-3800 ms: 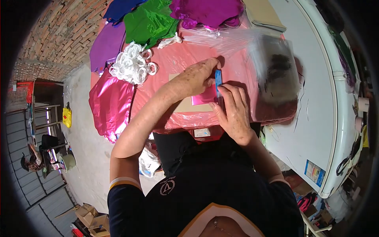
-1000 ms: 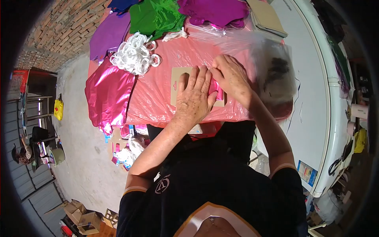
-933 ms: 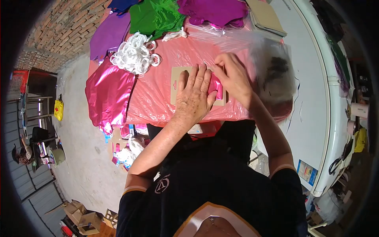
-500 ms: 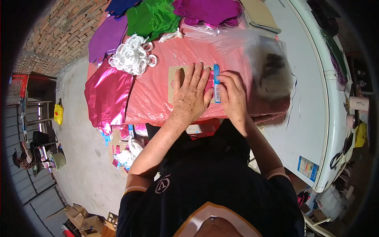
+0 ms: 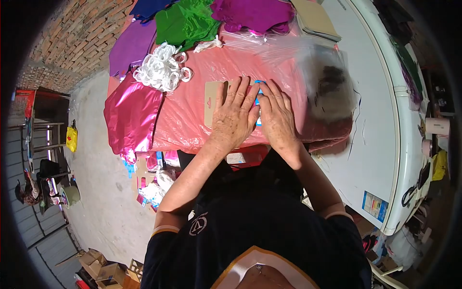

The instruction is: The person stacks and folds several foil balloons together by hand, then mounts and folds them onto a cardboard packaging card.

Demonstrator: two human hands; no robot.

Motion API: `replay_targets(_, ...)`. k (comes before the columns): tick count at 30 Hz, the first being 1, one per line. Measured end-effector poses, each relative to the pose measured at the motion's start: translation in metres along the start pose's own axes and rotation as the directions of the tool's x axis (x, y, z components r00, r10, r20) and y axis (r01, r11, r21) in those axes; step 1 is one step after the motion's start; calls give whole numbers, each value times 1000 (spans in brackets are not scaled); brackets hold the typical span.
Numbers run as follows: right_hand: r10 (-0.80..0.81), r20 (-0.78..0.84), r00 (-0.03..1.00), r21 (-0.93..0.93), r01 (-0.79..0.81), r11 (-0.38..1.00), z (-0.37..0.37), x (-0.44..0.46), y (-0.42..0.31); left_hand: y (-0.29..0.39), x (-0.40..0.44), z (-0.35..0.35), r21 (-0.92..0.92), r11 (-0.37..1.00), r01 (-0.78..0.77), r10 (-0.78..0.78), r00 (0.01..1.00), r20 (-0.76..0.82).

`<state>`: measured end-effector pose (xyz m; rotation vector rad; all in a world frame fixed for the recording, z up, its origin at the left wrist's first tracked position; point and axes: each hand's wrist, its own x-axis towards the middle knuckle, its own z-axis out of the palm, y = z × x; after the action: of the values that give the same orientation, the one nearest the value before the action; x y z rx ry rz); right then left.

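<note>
My left hand [image 5: 232,115] lies flat with its fingers stretched out, pressing on a tan cardboard card [image 5: 211,107] that has a hang hole at its left end. Beside it, my right hand [image 5: 278,118] also rests flat, fingers extended and close together, over the blue strip [image 5: 258,121] at the card's right end. Only slivers of the blue strip and a bit of pink show between the two hands. What lies under the palms is hidden. The card rests on a pink plastic-covered surface [image 5: 185,120].
White elastic loops [image 5: 161,67] are heaped at the upper left. Around them lie shiny pink fabric [image 5: 132,113], purple fabric [image 5: 130,50], green fabric [image 5: 187,21] and magenta fabric [image 5: 255,14]. A stack of tan cards [image 5: 315,19] and a clear plastic bag [image 5: 329,86] sit at right.
My right hand has moved slightly left and flattened, from bent fingers at the blue strip's edge to lying over it. My left hand stays almost where it was.
</note>
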<state>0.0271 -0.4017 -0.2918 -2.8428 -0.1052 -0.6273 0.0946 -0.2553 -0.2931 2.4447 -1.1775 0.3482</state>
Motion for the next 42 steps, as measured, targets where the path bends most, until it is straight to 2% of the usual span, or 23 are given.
replay_targets(4, -47, 22, 999, 73, 45, 996, -1, -2, 8, -1, -1, 0, 7, 1000, -25, 25, 999, 23)
replay_targets(9, -64, 58, 996, 116, 57, 992, -24, -40, -13, 6, -23, -23, -112, 990, -91, 104, 987, 121)
replay_targets(12, -142, 92, 986, 237, 116, 965, -32, -66, -19, 6, -32, -33, -170, 978, -119, 148, 973, 175)
replay_targets(15, -255, 35, 966, 204, 243, 948, -19, -73, -9, 1, -31, -36, -210, 968, -137, 180, 964, 198)
replay_targets(18, -381, -19, 924, 81, 381, 921, -18, -65, 6, 1, -28, -39, -256, 957, -137, 194, 958, 210)
replay_targets(27, -404, -72, 912, 115, 410, 905, -22, -46, 2, -6, -27, -40, -356, 928, -111, 204, 950, 237)
replay_targets(32, -346, -45, 937, 215, 347, 913, -17, -37, 0, -10, -26, -44, -466, 885, -9, 161, 944, 288)
replay_targets(33, -375, -68, 924, 156, 381, 911, -15, -36, 1, -10, -26, -44, -496, 868, 20, 152, 941, 304)
replay_targets(36, -407, -66, 911, 186, 412, 892, -15, -31, 5, -8, -26, -51, -569, 805, 167, 61, 931, 359)
replay_targets(37, -418, -79, 905, 186, 425, 886, -15, -30, 5, -10, -27, -49, -553, 785, 280, -3, 894, 448)
replay_targets(41, -493, -50, 868, 159, 495, 854, -16, -25, 10, -13, -25, -48, -668, 686, 289, 26, 907, 420)
replay_targets(42, -501, -70, 863, 176, 505, 845, -15, -23, 11, -13, -24, -50, -651, 698, 299, 24, 899, 438)
